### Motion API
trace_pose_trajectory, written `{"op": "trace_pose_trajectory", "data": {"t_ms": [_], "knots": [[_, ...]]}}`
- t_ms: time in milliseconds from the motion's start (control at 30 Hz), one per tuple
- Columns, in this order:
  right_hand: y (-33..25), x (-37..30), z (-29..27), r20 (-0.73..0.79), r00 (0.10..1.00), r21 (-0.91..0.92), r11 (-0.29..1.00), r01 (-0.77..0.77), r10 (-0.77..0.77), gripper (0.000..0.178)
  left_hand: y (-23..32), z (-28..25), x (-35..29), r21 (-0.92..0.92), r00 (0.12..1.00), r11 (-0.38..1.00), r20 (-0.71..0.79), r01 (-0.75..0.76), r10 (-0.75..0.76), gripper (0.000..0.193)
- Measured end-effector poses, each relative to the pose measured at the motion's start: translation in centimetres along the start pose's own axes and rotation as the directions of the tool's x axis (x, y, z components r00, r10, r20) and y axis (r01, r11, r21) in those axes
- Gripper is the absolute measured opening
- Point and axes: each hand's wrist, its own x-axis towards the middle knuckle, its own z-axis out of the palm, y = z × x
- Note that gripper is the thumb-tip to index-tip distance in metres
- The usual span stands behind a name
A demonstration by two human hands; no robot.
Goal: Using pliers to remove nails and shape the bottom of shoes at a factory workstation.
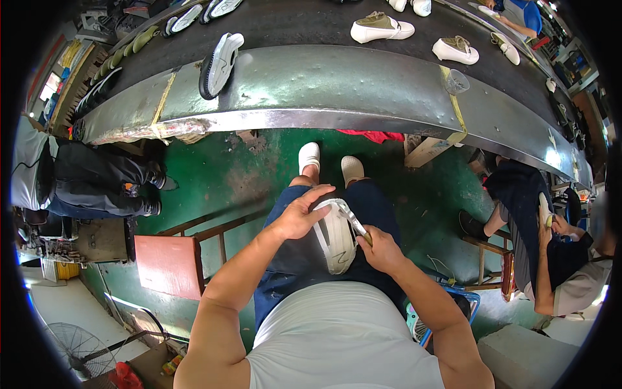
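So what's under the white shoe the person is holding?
The white shoe sits sole-up over the person's lap in dark blue trousers. The left hand grips its top; the right hand works a tool along the edge. The shoe's upper is hidden.

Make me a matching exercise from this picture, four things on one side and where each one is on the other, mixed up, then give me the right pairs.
Things:
1. white shoe sole
2. left hand
3. right hand
4. red stool

Places:
A. on the green floor, to the person's left
B. gripping a thin tool laid against the sole
C. on the person's lap, between both hands
D. spread over the top edge of the sole

Pairs: 1-C, 2-D, 3-B, 4-A
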Motion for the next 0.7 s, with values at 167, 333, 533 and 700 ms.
{"op": "trace_pose_trajectory", "data": {"t_ms": [167, 333, 533, 700], "knots": [[-3.1, -1.8, -2.9, 0.110, 0.991, -0.202, 0.978, -0.051, 0.074, 0.035, 2.3, 0.7, -0.1, -0.258, 0.982, 0.948, 0.073, 0.185, -0.172, 0.048], [-4.4, -1.9, -3.7, 0.154, 0.980, -0.261, 0.962, -0.083, 0.126, 0.028, 1.5, 3.1, 0.6, -0.246, 0.947, 0.932, -0.115, 0.266, -0.300, 0.044], [-6.6, -1.6, -7.8, 0.389, 0.879, 0.200, 0.906, -0.373, 0.276, 0.025, 2.0, 3.1, 1.3, -0.158, 0.943, 0.950, -0.158, 0.270, -0.295, 0.045], [-3.8, 0.9, -4.4, 0.063, 0.994, -0.133, 0.988, -0.076, 0.085, 0.028, 3.0, 3.0, 2.0, -0.078, 0.962, 0.961, -0.045, 0.267, -0.270, 0.054]]}}
